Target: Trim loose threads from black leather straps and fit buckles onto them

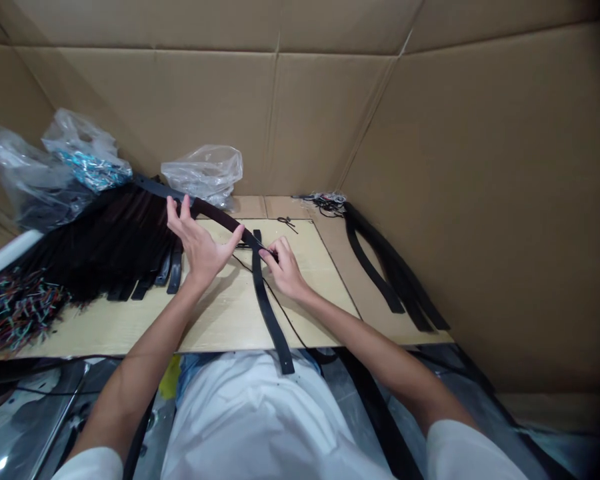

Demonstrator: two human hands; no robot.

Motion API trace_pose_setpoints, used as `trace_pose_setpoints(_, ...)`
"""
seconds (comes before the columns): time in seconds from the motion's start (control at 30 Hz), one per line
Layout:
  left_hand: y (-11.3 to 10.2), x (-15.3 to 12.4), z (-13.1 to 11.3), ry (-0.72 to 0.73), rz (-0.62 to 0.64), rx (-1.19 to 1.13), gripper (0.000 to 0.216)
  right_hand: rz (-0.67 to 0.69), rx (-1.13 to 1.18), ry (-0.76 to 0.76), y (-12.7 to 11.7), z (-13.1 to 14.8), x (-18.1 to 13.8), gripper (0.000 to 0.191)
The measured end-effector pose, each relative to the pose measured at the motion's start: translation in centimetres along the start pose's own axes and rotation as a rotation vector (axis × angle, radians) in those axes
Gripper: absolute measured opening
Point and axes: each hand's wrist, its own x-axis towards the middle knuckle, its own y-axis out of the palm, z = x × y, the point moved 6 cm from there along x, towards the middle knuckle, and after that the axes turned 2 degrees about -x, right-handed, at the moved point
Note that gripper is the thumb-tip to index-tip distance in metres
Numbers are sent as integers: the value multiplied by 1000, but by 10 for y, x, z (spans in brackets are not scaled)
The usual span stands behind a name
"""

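A long dark strap [220,215] runs slantwise over the table from the upper left. My left hand [197,240] holds it, fingertips on its upper stretch and the outstretched thumb farther down toward its lower end. Close to that lower end, my right hand [286,270] is closed in a pinch around something small, dark and thin; its kind is hard to make out. Beneath the hands a second black strap [267,307] lies lengthwise, its near end hanging over the table edge by the white shirt. A thin black cord [285,313] passes beside it.
A pale board [220,327] covers the table, with tall cardboard walls [220,100] behind and right. Left lies a heap of black straps [115,233] with colourful thread ends [20,310]. Plastic bags [205,170] stand at the back. More black straps [400,267] lie right.
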Motion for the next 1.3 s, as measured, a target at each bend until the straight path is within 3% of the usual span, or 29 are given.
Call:
trace_pose_setpoints(0.1, 13, -7, 6, -146, 59, -204, 125, -14, 129, 43, 6, -3, -3, 30)
trace_pose_setpoints(0.23, 54, -25, 6, -402, 457, -716, 68, 141, 393, 95, 23, -2, -5, 32)
trace_pose_setpoints(0.3, 64, -32, 1, -484, 531, -889, 60, 184, 463, 120, 30, 0, -7, 33)
trace_pose_setpoints(0.47, 70, -44, -3, -694, 563, -1017, 55, 145, 553, 173, 42, 4, -8, 37)
trace_pose_setpoints(0.57, 77, -49, -6, -835, 518, -1080, 55, 90, 615, 253, 49, 0, -2, 38)
trace_pose_setpoints(0.73, 98, -52, -7, -1046, 465, -927, 53, 32, 665, 389, 66, -10, 19, 50)
trace_pose_setpoints(0.83, 107, -50, -5, -1074, 428, -902, 53, -75, 655, 413, 71, -17, 26, 55)
trace_pose_setpoints(0.97, 118, -45, -4, -1044, 363, -1053, 37, -172, 596, 366, 72, -22, 25, 51)
trace_pose_setpoints(1.17, 135, -37, -5, -1130, 324, -1133, 27, -224, 507, 335, 67, -26, 22, 49)
trace_pose_setpoints(1.3, 136, -29, -6, -1095, 341, -1112, 29, -215, 520, 362, 65, -26, 22, 52)
